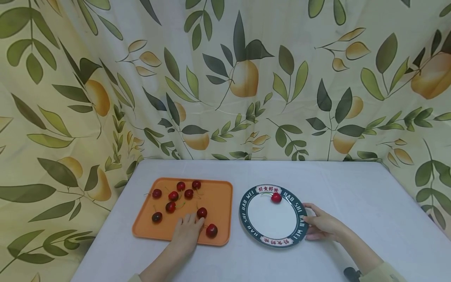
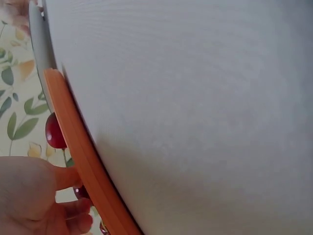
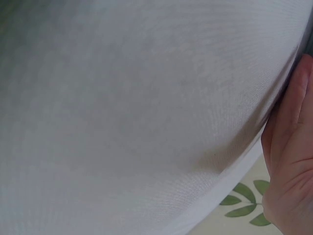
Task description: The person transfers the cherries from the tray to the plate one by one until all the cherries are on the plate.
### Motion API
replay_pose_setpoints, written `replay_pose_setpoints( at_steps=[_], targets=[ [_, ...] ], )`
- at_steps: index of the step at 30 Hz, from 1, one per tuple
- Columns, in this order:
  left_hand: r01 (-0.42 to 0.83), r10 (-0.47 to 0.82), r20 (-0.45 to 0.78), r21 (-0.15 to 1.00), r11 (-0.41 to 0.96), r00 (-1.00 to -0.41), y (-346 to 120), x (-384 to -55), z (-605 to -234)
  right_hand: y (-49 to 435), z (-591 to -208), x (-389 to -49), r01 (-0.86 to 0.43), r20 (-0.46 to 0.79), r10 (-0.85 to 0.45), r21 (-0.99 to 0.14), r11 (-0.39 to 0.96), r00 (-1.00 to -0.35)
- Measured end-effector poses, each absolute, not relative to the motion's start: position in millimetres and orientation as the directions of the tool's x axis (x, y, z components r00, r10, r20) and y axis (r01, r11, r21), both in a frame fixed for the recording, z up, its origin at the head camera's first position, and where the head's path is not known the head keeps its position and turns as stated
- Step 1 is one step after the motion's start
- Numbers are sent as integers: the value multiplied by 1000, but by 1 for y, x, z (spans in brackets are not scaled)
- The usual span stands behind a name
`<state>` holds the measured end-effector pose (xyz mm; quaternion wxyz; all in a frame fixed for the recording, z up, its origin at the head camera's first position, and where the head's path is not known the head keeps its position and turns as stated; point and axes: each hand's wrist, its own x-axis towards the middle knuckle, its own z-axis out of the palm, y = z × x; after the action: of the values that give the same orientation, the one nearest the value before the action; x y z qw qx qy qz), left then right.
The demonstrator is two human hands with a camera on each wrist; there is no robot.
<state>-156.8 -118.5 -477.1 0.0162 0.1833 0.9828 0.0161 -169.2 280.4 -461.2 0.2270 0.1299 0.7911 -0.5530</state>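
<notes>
My left hand (image 1: 186,233) reaches over the front of an orange tray (image 1: 141,231), its fingertips low over the tray surface. A dark red cherry (image 1: 202,212) lies right by its thumb and fingertips; the left wrist view shows a cherry (image 2: 79,192) partly hidden behind the fingers. Another cherry (image 1: 211,230) sits to the right of the thumb. At the right, my right hand (image 1: 322,225) grips the rim of a round plate (image 1: 271,219), thumb on top. One bright red cherry (image 1: 276,197) with its stem lies on the plate near the back.
Several more cherries (image 1: 170,206) lie scattered on the tray's back and left parts. The tray and plate stand side by side on a white tablecloth (image 1: 246,262). Behind the table hangs a curtain (image 1: 225,117) printed with leaves and fruit.
</notes>
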Motion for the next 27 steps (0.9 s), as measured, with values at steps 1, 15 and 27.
replay_pose_setpoints(
  at_steps=[1,15,27],
  targets=[
    [363,364,-24,42,931,-931,-118,-157,-476,280,-461,-169,456,-503,-44,-815,356,-863],
    [431,411,221,49,901,-884,-84,-181,-446,281,-462,-171,455,-502,-46,-816,357,-864],
    [447,450,205,-62,892,-869,-28,-219,-433,280,-461,-170,456,-503,-49,-817,354,-863]
  ],
)
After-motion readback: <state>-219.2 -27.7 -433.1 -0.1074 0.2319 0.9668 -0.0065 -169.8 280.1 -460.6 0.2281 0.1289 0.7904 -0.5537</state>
